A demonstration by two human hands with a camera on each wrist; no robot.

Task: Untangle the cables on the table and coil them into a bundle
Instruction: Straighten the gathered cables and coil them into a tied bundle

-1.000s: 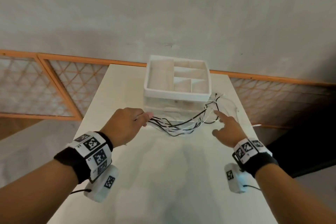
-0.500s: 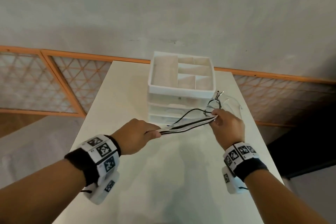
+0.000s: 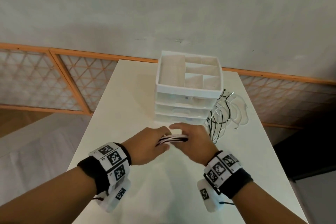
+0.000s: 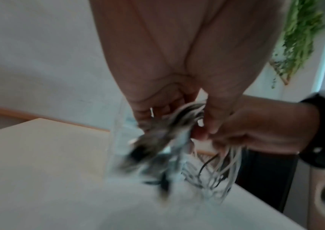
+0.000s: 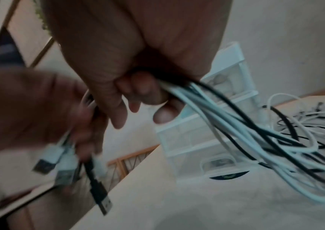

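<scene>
Surface: a white surface before a pale wall, bearing a white drawer organiser.
Left hand: curled round the cables near their plugs.
Right hand: gripping the same strands alongside.
Loose cables: a tangled heap just right of the organiser.
Risk: pulling may tighten knots, snag the organiser, or slip plugs free.
</scene>
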